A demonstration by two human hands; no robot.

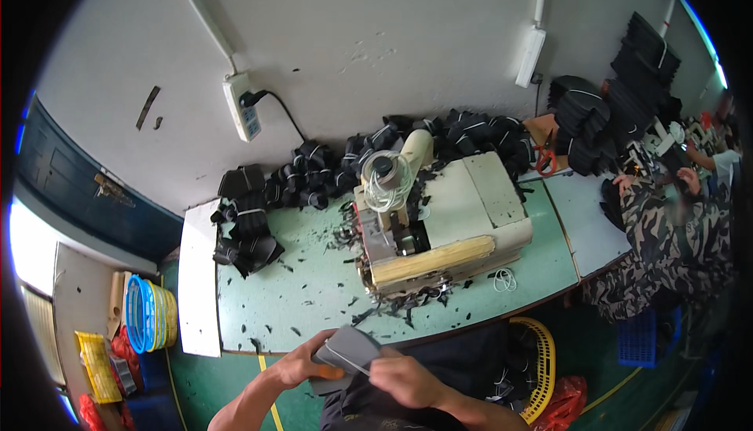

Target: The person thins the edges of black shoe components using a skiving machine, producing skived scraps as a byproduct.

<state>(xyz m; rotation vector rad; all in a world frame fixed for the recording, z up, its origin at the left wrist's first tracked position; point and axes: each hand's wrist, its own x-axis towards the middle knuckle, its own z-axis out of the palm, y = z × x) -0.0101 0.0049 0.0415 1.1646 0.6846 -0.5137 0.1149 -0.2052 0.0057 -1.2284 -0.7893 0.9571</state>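
Note:
A bundle of dark grey flat pieces is held in front of my body, near the table's front edge, with a thin white cord or band across it. My left hand is closed round its left side. Over the right end, my right hand has its fingers curled in at the white band; whether they pinch the band or the pieces is hard to make out. Beyond the bundle stands a cream-coloured machine with a coil of white cord on top. Black scraps lie around its base.
Black bundles line the wall, with a stack at the table's left. Red-handled scissors lie behind the machine. A yellow basket stands by my right side. Another person works at the right. Blue and yellow baskets stand left.

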